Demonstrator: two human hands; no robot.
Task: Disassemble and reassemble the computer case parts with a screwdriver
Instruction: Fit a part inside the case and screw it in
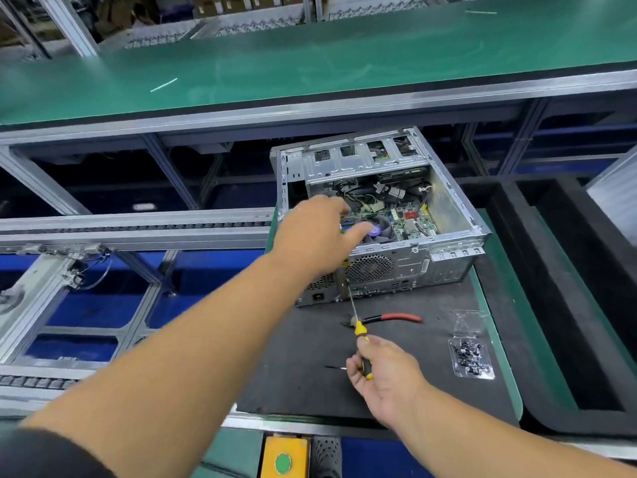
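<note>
An open grey computer case (448, 250) lies on a dark mat (310, 367), its motherboard and cooling fan exposed. My left hand (317, 232) reaches over the case's near left corner, above the fan, with fingers spread and nothing visibly held. My right hand (386, 374) grips the yellow and black handle of a screwdriver (360, 334). Its thin shaft points up toward the case's rear panel, close to the round fan grille (369, 269).
Red-handled pliers (396, 318) lie on the mat just behind the screwdriver. A clear plastic tray of dark screws (471, 357) sits to the right. A small dark bit (332, 367) lies left of my right hand. A conveyor rail (138, 229) runs left; a green bench (310, 63) is behind.
</note>
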